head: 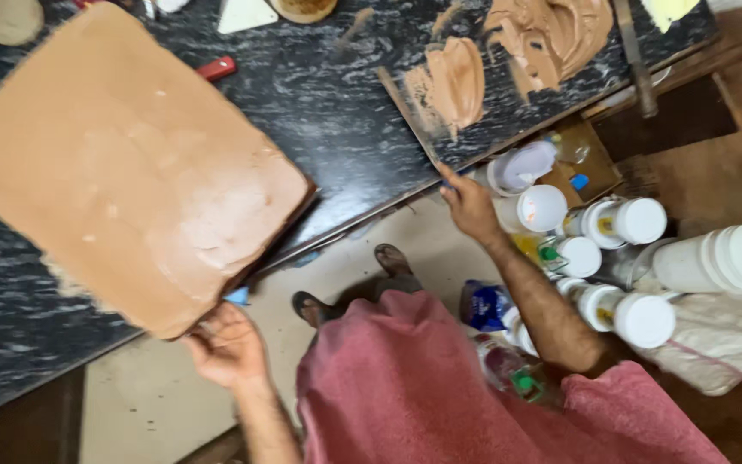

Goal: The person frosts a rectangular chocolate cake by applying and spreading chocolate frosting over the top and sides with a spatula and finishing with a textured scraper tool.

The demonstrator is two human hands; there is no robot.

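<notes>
A large square board coated with smooth brown putty lies on the black marbled counter, one corner jutting over the edge. My left hand grips that near corner from below. My right hand holds the handle end of a long flat scraper blade, which rests slanted on the counter beside a smeared pile of brown putty. A larger putty heap lies farther back.
Several white lidded jars and bottles crowd the floor at right, with a big white tub on cloth. A red-handled tool lies on the counter. My sandalled feet stand on the beige floor.
</notes>
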